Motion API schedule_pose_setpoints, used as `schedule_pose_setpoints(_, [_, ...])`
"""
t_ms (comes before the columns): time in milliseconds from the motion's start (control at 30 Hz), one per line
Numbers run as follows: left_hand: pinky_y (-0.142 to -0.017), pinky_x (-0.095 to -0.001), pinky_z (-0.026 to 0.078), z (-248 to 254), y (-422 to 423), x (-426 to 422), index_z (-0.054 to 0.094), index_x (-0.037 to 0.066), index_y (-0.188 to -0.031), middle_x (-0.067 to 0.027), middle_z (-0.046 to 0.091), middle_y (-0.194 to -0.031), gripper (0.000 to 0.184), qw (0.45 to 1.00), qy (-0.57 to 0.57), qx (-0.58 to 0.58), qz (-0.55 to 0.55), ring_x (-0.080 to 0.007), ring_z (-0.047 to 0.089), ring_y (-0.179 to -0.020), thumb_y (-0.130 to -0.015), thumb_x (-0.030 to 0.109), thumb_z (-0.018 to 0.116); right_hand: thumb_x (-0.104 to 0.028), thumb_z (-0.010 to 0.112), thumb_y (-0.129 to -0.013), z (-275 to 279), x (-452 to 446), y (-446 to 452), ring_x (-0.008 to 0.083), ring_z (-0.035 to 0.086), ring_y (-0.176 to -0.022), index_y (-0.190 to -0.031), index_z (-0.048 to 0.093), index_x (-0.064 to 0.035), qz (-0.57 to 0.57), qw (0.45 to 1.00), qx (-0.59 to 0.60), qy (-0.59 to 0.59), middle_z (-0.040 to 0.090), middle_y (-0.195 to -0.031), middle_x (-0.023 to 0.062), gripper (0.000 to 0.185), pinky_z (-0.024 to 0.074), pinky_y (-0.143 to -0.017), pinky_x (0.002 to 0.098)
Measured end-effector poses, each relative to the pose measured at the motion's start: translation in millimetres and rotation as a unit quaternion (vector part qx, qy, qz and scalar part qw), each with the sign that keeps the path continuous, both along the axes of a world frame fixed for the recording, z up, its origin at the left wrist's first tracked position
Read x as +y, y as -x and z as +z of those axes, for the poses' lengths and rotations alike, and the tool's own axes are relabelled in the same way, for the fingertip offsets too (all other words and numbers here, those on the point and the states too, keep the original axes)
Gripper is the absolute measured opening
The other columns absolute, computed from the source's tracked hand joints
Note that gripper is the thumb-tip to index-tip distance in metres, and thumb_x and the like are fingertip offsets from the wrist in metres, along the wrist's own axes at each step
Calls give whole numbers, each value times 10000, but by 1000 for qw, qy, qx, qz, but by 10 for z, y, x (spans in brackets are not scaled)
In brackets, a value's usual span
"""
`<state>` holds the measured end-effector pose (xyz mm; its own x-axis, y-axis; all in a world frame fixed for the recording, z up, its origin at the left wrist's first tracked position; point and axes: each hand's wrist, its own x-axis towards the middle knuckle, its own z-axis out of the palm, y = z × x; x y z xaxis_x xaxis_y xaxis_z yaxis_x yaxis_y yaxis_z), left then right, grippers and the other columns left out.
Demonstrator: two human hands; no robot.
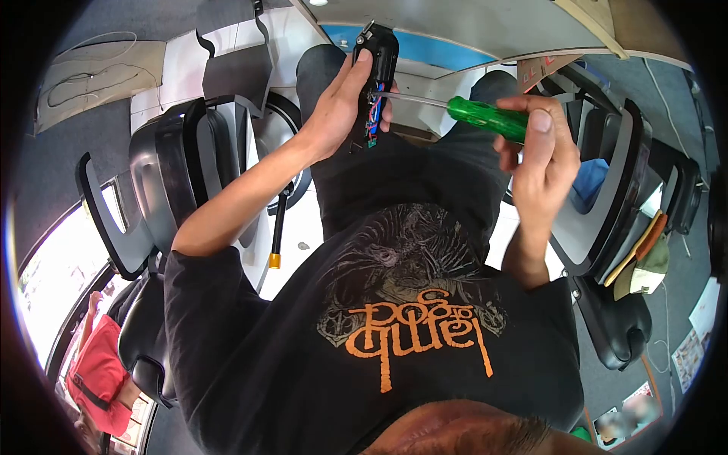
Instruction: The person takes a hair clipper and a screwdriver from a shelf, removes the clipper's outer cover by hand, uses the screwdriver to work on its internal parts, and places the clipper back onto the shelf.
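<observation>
My left hand point(339, 106) is wrapped round a black hair clipper point(384, 51), its thumb along the side and fingertips showing at the far edge. The clipper's blade end points up and away. Its lower body is opened, baring coloured wires, a blue part and a small green circuit board at the bottom end. In my right hand point(540, 152) is a screwdriver point(485, 117) with a clear green handle, gripped between thumb and fingers. Its metal shaft points left, and the tip reaches the clipper's opened side; whether it touches a screw or wire is too small to tell.
Barber chairs point(171, 163) stand to the left, and another black chair point(607, 189) to the right. A cap point(648, 269) and a brush hang by the right chair. A person in a red shirt point(98, 375) is at the lower left. A counter point(440, 30) stands ahead.
</observation>
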<state>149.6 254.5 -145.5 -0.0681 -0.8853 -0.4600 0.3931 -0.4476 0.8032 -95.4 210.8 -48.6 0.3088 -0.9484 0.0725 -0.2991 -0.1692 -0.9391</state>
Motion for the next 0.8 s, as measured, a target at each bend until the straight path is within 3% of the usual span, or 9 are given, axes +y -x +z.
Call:
schedule_pose_setpoints(100, [-737, -350, 560, 22, -12, -21, 574, 45, -1171, -92, 631, -992, 589, 1000, 14, 8, 0, -162, 647, -824, -1126, 595, 369, -215, 661, -1066, 169, -62, 265, 88, 556, -614, -1152, 717, -5, 86, 981, 145, -90, 672, -741, 51, 234, 447, -569, 287])
schedule_pose_setpoints(233, [-731, -357, 579, 83, 11, -23, 560, 38, -1170, -93, 627, -1009, 573, 999, 34, -28, -23, -162, 652, -800, -1113, 592, 426, -246, 673, -1066, 107, -112, 427, 123, 560, -640, -1245, 679, -2, 251, 944, 204, -63, 618, -757, 68, 303, 461, -586, 309])
schedule_pose_setpoints(333, [-620, -334, 577, 140, 5, -22, 556, 26, -1140, -93, 623, -991, 598, 998, 39, -44, -36, -161, 647, -691, -1102, 611, 437, -231, 648, -1080, 124, -135, 392, 93, 499, -617, -1320, 661, -20, 275, 925, 172, -197, 560, -714, 35, 319, 420, -560, 294])
schedule_pose_setpoints(433, [-489, -305, 531, 190, 37, -18, 556, 17, -1079, -91, 611, -908, 626, 997, 37, -59, -24, -158, 607, -555, -1099, 627, 418, -220, 592, -1108, 201, -182, 290, 6, 366, -565, -1423, 630, -49, 238, 867, 20, -437, 512, -743, -33, 361, 260, -490, 204])
schedule_pose_setpoints(533, [-434, -284, 491, 179, -6, -24, 565, 13, -1012, -82, 580, -749, 666, 996, 29, -74, -36, -152, 560, -468, -1096, 649, 388, -193, 576, -1112, 199, -214, 208, -2, 326, -538, -1449, 628, -75, 222, 861, -2, -457, 485, -734, -44, 361, 215, -469, 190])
schedule_pose_setpoints(667, [-421, -268, 452, 216, 24, -48, 580, 13, -947, -69, 508, -549, 712, 996, 7, -89, -3, -147, 502, -400, -1089, 675, 360, -158, 600, -1098, 12, -160, 171, 11, 403, -572, -1425, 647, -65, 260, 919, 54, -291, 539, -762, -32, 343, 298, -492, 218])
schedule_pose_setpoints(800, [-414, -265, 421, 208, -23, -57, 583, 15, -951, -76, 517, -536, 711, 995, 13, -89, -31, -144, 489, -394, -1089, 674, 355, -137, 652, -1063, -207, -134, 169, 81, 539, -607, -1390, 673, -75, 277, 955, 91, -45, 645, -825, 10, 334, 432, -545, 313])
